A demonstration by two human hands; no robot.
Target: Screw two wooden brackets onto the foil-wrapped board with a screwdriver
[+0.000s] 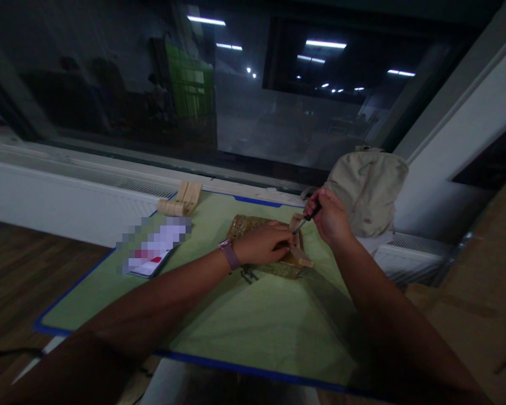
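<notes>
My right hand (pixel 332 218) is closed around the black handle of a screwdriver (pixel 314 210). The screwdriver slants down to the left, its shaft ending at a light wooden piece (pixel 302 257). Fingers bent, my left hand (pixel 265 243) grips that wooden piece from the left, close to the screwdriver's tip. Whatever lies under these fingertips is hidden. Beneath the wood is a flat, shiny brown block (pixel 241 226), which looks wrapped in tape. Just below my left wrist, a few small dark metal pieces (pixel 248 274) lie on the table; their kind is too small to tell.
The green table (pixel 253 332) has a blue edge. At its back left are more wooden parts (pixel 189 197), with a partly blurred flat item (pixel 156 253) in front. A beige backpack (pixel 365 194) stands behind my right hand. A radiator (pixel 59 194) runs below the dark window.
</notes>
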